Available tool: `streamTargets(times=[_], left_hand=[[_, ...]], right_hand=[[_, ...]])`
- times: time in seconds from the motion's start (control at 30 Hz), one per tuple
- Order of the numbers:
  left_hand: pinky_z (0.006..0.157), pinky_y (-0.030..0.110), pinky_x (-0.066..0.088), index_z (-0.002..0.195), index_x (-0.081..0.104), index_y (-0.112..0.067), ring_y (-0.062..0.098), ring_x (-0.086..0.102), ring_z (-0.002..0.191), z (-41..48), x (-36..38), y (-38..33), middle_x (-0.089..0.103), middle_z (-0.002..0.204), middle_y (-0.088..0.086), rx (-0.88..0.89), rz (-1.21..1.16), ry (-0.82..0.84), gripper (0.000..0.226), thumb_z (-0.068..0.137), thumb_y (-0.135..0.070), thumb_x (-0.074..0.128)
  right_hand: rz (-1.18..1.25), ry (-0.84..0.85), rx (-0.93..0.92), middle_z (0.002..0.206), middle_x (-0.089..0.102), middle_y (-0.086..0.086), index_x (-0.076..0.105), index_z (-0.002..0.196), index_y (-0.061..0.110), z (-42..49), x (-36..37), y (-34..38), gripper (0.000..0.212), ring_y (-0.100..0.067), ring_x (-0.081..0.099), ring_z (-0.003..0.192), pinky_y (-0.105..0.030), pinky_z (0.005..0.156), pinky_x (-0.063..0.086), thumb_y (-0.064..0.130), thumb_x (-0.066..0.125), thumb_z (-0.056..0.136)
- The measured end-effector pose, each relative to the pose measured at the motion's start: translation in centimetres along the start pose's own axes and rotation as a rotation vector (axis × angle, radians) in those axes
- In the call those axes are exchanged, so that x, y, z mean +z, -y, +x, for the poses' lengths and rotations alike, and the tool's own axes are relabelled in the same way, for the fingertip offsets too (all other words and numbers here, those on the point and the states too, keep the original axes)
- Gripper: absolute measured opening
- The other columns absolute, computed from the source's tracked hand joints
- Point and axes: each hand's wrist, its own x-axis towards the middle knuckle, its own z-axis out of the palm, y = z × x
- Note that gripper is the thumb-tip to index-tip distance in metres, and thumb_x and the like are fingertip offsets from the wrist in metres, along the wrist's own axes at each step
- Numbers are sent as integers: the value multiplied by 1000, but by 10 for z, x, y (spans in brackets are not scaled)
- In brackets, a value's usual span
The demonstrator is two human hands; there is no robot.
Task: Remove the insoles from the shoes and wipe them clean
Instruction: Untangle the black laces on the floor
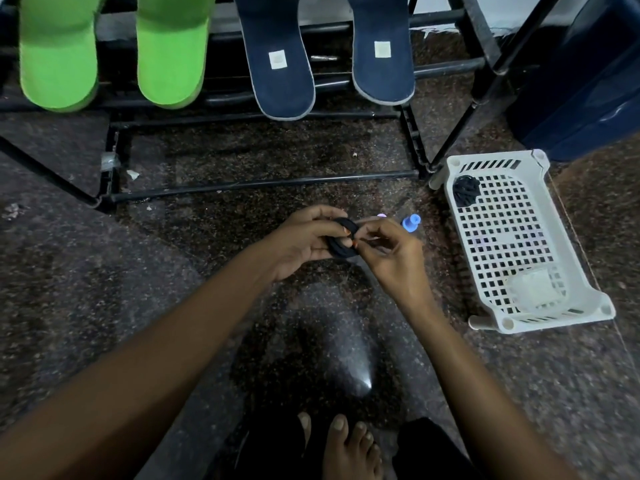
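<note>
Two green insoles [59, 53] [171, 53] and two navy insoles [282, 64] [382, 53] lean against the black shoe rack [263, 183] at the top. Over the middle of the floor my left hand [304, 240] grips a coiled black shoelace [341, 242]. My right hand [391, 252] pinches the coil's right side between thumb and fingers. No shoes are in view.
A white perforated basket [519, 244] stands on the dark speckled floor at the right, holding another black lace bundle [465, 190] and a pale cloth [535, 289]. A small blue plastic piece [410, 223] lies beyond my right hand. A dark blue bin [588, 84] sits top right. My bare feet [346, 445] are below.
</note>
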Motion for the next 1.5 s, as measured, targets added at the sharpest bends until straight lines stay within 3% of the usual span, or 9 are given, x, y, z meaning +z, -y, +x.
streamTargets(times=[0.2,0.37,0.57,0.67,0.87,1.07,1.23,1.37,1.5], left_hand=[[60,18,54,95,59,-19,2,67,61,-2,0,-1,70,65,-6,-15,-20,33,14,89,-6,60],[57,18,53,90,58,-17,1,66,61,-1,3,-3,70,63,-8,43,26,4,14,88,-3,62],[60,20,56,88,59,-14,2,67,61,0,5,-1,70,64,-7,84,-7,-14,13,88,-1,61],[60,20,56,87,60,-14,1,66,59,0,7,1,70,63,-7,78,-2,-16,13,89,-2,60],[61,23,56,87,59,-13,1,65,57,1,9,1,69,60,-6,50,-42,-5,13,89,0,57],[61,22,57,89,58,-11,1,65,56,0,11,3,69,60,-5,56,-149,-5,14,91,2,54],[59,20,57,86,58,-13,0,64,57,1,20,8,68,60,-6,61,-229,15,16,93,0,52],[62,20,54,86,57,-15,-3,63,57,6,25,13,69,60,-9,105,-242,-64,15,93,-2,53],[63,15,52,86,58,-15,-4,62,58,10,35,16,68,60,-12,166,-212,-90,16,92,0,53]], right_hand=[[-46,-19,-73,90,63,0,70,87,1,-2,-3,-2,14,1,57,84,-13,76,45,6,64,75],[31,-14,-2,90,62,0,70,90,8,-5,-3,3,14,9,55,82,-6,72,41,5,69,76],[265,-120,213,80,56,-5,63,75,6,-7,-1,12,17,5,52,68,-7,67,39,-11,60,78],[402,-138,372,70,51,-11,60,73,0,-4,-1,10,7,-17,45,67,-25,64,38,7,61,74],[647,-144,562,51,57,10,52,67,14,-1,-6,4,29,-1,51,51,-16,59,45,-3,45,89],[779,-118,612,63,66,7,63,92,9,-4,-8,2,18,0,58,59,-13,64,51,1,47,92],[742,-93,610,78,71,5,65,95,6,-10,3,7,15,-3,64,74,-17,71,50,1,52,90],[697,-92,602,70,71,10,66,86,10,-9,1,17,26,4,63,68,-10,64,47,-2,44,90],[673,-89,623,78,71,5,68,84,14,-7,-9,18,20,-1,64,75,-15,70,48,11,50,92]])
